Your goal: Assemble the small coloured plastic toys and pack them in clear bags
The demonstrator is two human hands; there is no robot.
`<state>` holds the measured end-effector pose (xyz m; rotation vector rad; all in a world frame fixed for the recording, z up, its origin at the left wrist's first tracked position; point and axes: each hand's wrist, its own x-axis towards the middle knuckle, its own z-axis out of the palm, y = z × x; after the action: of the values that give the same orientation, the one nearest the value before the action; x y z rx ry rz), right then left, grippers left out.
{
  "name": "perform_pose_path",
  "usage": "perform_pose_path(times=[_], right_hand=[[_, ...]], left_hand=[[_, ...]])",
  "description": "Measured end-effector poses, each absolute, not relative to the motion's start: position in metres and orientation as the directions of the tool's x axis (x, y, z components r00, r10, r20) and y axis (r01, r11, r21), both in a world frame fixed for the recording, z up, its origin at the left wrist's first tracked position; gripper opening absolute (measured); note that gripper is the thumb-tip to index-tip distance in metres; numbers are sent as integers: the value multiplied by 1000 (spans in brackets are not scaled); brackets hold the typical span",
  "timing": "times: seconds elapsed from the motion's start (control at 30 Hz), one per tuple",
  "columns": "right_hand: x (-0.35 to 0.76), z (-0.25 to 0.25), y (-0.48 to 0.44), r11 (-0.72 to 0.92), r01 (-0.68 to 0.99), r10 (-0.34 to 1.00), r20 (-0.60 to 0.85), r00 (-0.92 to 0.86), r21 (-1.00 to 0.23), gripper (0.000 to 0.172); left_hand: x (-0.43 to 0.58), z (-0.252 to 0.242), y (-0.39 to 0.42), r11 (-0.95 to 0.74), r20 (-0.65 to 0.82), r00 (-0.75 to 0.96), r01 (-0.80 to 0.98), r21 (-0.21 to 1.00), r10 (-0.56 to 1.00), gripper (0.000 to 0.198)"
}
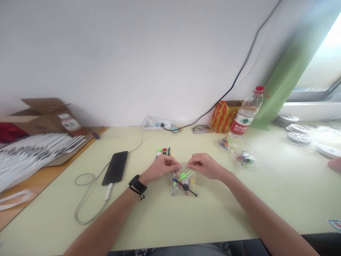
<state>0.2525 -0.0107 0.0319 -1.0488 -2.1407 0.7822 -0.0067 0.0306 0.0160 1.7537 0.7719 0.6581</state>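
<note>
A clear plastic bag (183, 190) hangs from both hands above the table, with green, black, blue, red and yellow small plastic parts inside. My left hand (162, 167), below a black wristwatch (137, 184), pinches the bag's top edge at its left. At the right of that same edge, my right hand (205, 165) pinches it between thumb and fingers. Just behind my left hand lies a small group of coloured plastic pieces (164, 150), partly hidden by it.
Two filled clear bags (243, 158) lie at right, near a water bottle (242, 119) and a striped bag (222, 117). Leftward are a phone (115, 168) with its cable and stacked white packets (39, 153). A power strip (157, 124) sits by the wall; discs (299, 138) are far right.
</note>
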Motion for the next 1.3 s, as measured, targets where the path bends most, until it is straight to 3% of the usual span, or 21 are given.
perform_pose_path(times=[0.47, 0.83, 0.97, 1.03, 1.13, 1.2, 1.3], right_hand=[[272, 43, -9, 452, 430, 812, 161, -561, -781, 47], [291, 45, -3, 429, 485, 810, 86, -580, -762, 37], [318, 42, 8, 457, 649, 889, 326, -321, -608, 34], [327, 38, 14, 453, 754, 846, 495, -196, -476, 36], [324, 29, 18, 453, 864, 740, 634, -226, -221, 40], [310, 20, 17, 438, 898, 742, 584, -330, -49, 38], [283, 6, 16, 410, 906, 847, 324, -421, 106, 31]], left_hand=[[-11, 18, 30, -220, -54, 658, 326, 919, 751, 39], [-10, 27, 26, -479, 73, 699, 408, 777, 712, 52], [-14, 24, 28, -501, 196, 577, 436, 747, 793, 50], [-13, 21, 26, -508, 222, 553, 440, 740, 803, 49], [-8, 15, 21, -524, 202, 596, 437, 731, 777, 49], [-3, 9, 17, -539, 187, 620, 446, 715, 762, 49], [3, 3, 14, -564, 183, 636, 469, 680, 749, 50]])
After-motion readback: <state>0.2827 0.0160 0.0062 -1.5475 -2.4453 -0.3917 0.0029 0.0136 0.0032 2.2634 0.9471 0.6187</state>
